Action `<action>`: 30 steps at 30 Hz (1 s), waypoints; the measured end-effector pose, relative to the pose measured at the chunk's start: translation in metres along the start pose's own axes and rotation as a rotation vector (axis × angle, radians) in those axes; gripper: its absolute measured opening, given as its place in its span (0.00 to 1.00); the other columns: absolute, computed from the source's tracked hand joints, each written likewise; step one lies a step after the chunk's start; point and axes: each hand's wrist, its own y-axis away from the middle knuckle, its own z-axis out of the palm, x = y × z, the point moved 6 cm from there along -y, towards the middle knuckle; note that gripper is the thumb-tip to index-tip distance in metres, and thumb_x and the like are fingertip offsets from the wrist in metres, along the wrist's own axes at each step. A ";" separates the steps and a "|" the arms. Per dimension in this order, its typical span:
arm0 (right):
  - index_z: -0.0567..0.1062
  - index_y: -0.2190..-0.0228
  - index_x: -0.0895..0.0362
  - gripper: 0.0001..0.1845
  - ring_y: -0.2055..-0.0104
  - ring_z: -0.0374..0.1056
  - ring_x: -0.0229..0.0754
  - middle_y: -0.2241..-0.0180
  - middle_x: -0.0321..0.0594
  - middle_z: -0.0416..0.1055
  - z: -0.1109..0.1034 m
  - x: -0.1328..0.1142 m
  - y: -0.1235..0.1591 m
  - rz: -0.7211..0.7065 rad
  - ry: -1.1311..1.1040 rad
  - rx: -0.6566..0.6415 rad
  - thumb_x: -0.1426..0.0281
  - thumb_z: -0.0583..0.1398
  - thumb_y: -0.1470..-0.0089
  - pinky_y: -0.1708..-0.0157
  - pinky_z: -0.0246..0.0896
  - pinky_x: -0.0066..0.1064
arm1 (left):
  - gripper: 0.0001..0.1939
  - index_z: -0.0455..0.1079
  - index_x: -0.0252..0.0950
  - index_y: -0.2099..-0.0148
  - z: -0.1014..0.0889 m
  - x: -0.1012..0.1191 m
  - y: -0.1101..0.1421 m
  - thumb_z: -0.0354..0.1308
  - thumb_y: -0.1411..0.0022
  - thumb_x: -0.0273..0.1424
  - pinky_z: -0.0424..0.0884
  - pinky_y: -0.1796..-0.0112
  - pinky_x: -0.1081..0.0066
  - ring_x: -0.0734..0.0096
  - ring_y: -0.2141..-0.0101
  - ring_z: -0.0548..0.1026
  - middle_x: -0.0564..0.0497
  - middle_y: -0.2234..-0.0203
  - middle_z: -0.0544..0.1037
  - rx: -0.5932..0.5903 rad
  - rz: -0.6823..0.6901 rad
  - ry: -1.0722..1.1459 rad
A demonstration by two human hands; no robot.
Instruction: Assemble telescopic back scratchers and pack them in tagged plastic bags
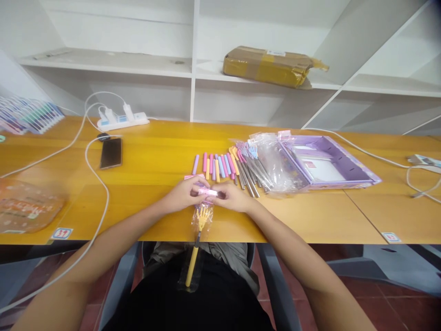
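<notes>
A yellow back scratcher (194, 266) in a transparent bag (201, 236) hangs over the table's front edge, hand-shaped end up, handle against the black shirt. At the bag's top, my left hand (182, 195) and my right hand (234, 196) pinch a pink and white header card (207, 192) from both sides. Fingers partly cover the card, so I cannot tell how it is fixed to the bag. Just beyond the hands lie several coloured handle tubes (216, 166) in pink, purple, yellow and blue. Metal rods with hand-shaped heads (246, 168) lie beside them.
Transparent bags (275, 168) lie against an open purple box (344, 177) on the right. At left are a phone (111, 152), a power strip (122, 120), a white cable (107, 195) and an orange packet (29, 207). A taped carton (267, 66) sits on the shelf.
</notes>
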 end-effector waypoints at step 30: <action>0.70 0.70 0.56 0.11 0.74 0.56 0.34 0.76 0.29 0.61 -0.006 0.009 0.003 0.082 -0.243 -0.005 0.64 0.63 0.39 0.73 0.52 0.27 | 0.28 0.71 0.36 0.43 0.009 -0.010 0.007 0.74 0.43 0.35 0.76 0.72 0.68 0.66 0.73 0.82 0.47 0.66 0.84 -0.237 -0.133 0.091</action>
